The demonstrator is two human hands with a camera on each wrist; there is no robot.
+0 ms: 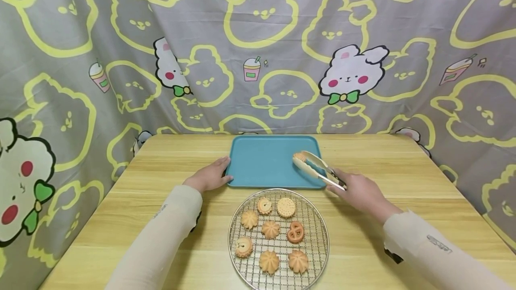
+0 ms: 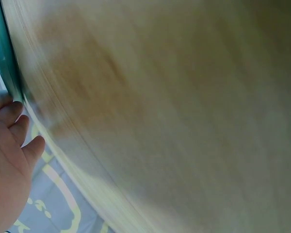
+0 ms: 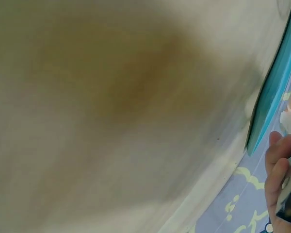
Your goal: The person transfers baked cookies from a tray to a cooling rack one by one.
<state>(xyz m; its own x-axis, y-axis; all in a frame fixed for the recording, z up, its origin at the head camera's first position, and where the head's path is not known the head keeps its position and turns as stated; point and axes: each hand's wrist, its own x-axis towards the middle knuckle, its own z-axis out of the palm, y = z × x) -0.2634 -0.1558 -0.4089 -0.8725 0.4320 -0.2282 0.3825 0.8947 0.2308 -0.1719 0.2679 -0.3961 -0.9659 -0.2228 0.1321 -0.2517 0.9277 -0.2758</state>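
My right hand (image 1: 360, 191) grips a pair of tongs (image 1: 318, 171) with pale tips and metal arms. Between the tips is a golden cookie (image 1: 299, 156), over the right end of a blue tray (image 1: 262, 160); whether it touches the tray I cannot tell. At the tray's left edge rests my left hand (image 1: 208, 175), its fingers against the rim. In the left wrist view, that hand (image 2: 12, 155) shows beside the tray's edge (image 2: 4, 48). The right wrist view catches part of the right hand (image 3: 280, 170) around the tongs, near the tray (image 3: 274, 92).
A round wire rack (image 1: 318, 240) stands in front of the tray, bearing several cookies, among them a pretzel-shaped one (image 1: 296, 232) and a round dotted one (image 1: 286, 208). The wooden table (image 1: 161, 155) ends at a patterned curtain (image 1: 282, 26) behind.
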